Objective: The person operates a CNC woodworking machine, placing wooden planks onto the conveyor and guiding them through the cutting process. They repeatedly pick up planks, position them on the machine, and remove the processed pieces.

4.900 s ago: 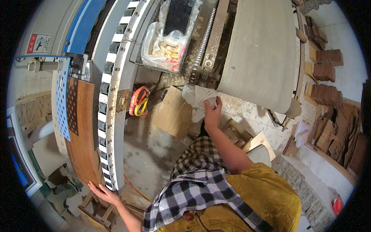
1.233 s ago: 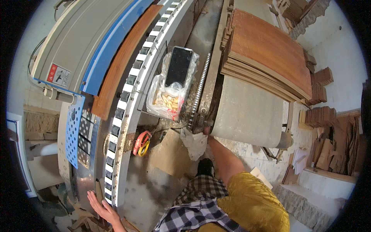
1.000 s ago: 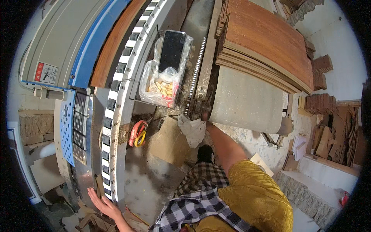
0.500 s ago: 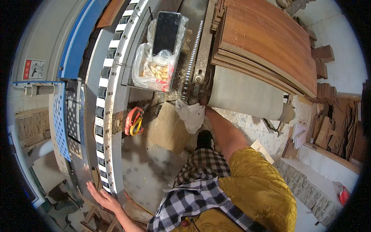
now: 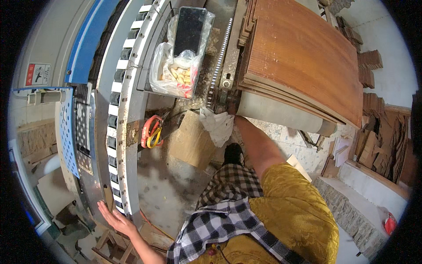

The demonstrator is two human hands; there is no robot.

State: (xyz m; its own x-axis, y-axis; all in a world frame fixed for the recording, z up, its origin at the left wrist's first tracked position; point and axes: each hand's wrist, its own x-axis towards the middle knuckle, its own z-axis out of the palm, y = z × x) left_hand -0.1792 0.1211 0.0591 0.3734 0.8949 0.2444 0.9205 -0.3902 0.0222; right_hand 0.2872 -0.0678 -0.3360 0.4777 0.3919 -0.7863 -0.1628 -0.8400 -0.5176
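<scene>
Left hand (image 5: 115, 218) flat, fingers spread, on the roller rail (image 5: 125, 110) – right hand hidden under the veneer stack (image 5: 303, 57) atop the machine, grip untold – best lift square, back braced.

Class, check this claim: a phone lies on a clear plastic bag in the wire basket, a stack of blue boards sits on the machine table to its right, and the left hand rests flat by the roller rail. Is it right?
Not quite. The boards are reddish-brown wood, not blue, as the head view shows. The rest holds: the phone lies on the clear plastic bag in the wire basket, and the left hand rests flat by the roller rail.
</scene>
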